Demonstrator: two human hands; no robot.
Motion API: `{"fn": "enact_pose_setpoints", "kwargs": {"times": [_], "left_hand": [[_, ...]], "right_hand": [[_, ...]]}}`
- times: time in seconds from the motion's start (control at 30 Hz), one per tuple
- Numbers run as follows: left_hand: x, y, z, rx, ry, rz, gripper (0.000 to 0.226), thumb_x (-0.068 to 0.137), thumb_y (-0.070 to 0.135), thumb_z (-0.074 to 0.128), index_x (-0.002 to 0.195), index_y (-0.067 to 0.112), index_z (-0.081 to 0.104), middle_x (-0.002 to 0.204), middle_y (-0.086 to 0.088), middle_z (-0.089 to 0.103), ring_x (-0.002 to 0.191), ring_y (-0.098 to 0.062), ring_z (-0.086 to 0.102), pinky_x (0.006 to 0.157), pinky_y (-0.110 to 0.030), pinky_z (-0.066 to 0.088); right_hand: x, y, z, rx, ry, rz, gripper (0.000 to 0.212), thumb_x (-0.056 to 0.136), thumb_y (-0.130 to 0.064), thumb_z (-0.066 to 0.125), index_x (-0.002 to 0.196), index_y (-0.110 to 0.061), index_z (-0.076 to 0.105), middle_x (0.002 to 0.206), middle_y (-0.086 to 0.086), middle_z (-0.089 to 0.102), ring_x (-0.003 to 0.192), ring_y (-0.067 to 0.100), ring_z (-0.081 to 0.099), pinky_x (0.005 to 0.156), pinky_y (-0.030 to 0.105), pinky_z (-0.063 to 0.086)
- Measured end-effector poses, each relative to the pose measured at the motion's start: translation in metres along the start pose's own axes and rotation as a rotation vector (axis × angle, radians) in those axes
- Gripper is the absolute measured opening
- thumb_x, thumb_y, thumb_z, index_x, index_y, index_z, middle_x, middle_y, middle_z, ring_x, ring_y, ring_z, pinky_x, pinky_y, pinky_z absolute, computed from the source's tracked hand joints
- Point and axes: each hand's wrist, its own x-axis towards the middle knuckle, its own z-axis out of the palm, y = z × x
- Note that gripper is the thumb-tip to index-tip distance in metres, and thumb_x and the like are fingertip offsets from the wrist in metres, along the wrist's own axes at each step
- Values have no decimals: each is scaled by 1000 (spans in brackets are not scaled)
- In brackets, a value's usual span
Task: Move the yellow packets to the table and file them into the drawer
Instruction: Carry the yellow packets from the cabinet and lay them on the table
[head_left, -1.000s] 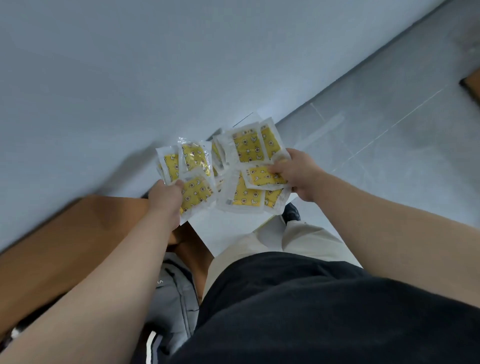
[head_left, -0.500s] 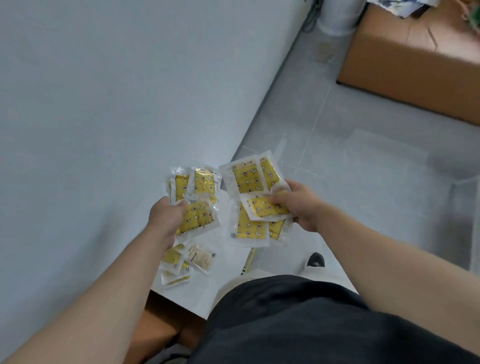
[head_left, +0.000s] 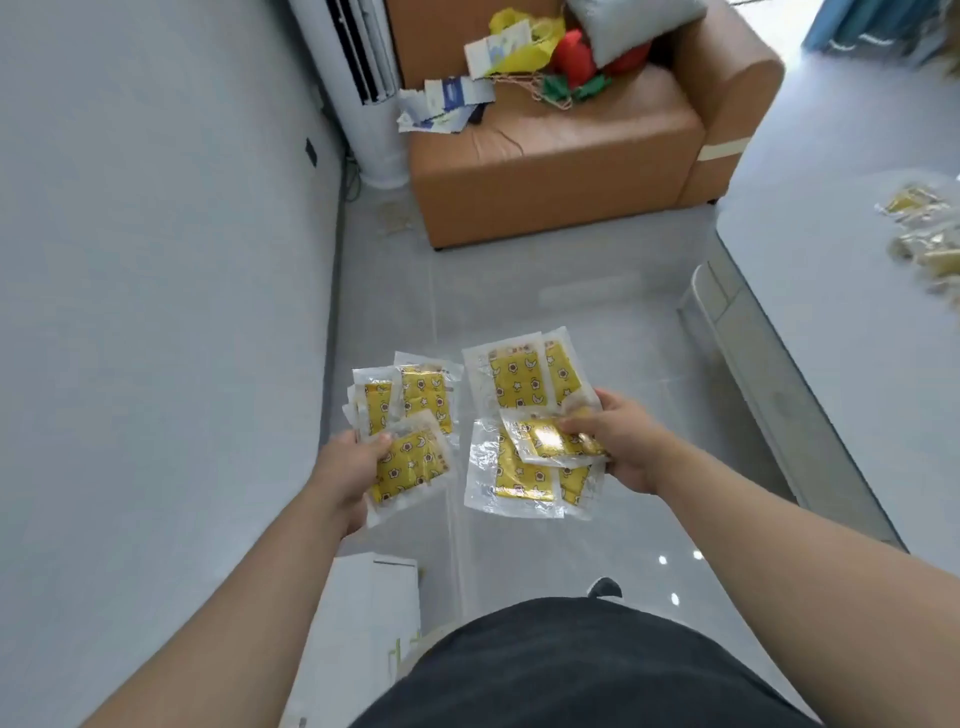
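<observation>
My left hand grips a fan of several yellow packets in clear wrappers, thumb on top. My right hand pinches a second, larger bunch of yellow packets, held fanned out above the grey floor. Both bunches hang in the air in front of my waist. At the right edge stands the pale table with more yellow packets lying blurred on its top. No drawer shows clearly.
A grey wall runs along the left. Ahead stand a tan sofa piled with clutter and a white tower unit. A white box sits on the floor by my left leg. A clear bin stands at the table's edge.
The view has swung right and up: the sofa and the table with packets have come into sight. Both hands still hold their bunches, now slightly further apart.
</observation>
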Motion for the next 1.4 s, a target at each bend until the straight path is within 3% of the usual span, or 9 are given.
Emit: {"fn": "enact_pose_setpoints", "kwargs": {"times": [0.17,0.37,0.63,0.87,0.97,1.1,1.23,1.4], "left_hand": [[2,48,118,75,-170,40,23,102,8,54,125,11,59,115,-11,70,100,-29,68,71,-41,56],[3,101,231,266,-352,128,24,102,6,54,125,10,60,112,-11,72,99,-29,70,74,-43,57],[37,164,390,468,-593,164,23,102,7,54,124,7,61,112,-14,73,97,-31,72,73,-44,59],[63,220,538,639,-826,159,23,103,8,53,125,10,61,110,-11,74,95,-28,74,68,-39,60],[62,240,593,720,-912,162,22,103,8,53,123,11,62,109,-10,74,92,-26,74,66,-38,60],[54,250,656,820,-991,169,22,102,8,55,123,10,61,108,-10,74,92,-27,74,72,-41,61],[40,245,717,915,-1054,206,18,100,6,58,118,7,60,107,-12,73,87,-26,74,68,-38,61],[20,229,797,1026,-1074,255,10,99,7,59,108,10,62,104,-12,73,85,-26,74,67,-36,60]], "right_hand": [[-14,-19,-110,103,152,-41,30,91,2,68,114,-17,67,108,7,76,94,30,74,69,43,60],[-25,-21,-199,256,327,-74,23,90,0,70,100,-20,66,101,5,76,84,25,74,61,36,57],[-17,-25,-306,399,570,-44,25,90,7,67,100,-15,63,97,10,74,75,25,75,68,43,62],[8,-46,-374,648,819,-29,22,90,5,68,101,-12,62,113,19,72,101,40,71,86,55,59],[13,-54,-393,733,908,-40,22,90,5,68,98,-14,63,113,19,72,97,37,72,80,50,60],[11,-60,-423,811,998,-37,22,90,3,69,99,-17,64,110,16,73,95,35,73,84,54,59],[3,-55,-463,806,1073,-31,22,91,2,69,105,-15,65,109,14,74,98,34,73,84,53,59],[-2,-39,-535,767,1088,10,22,92,1,68,102,-18,65,105,13,74,84,26,73,63,37,58]]}}
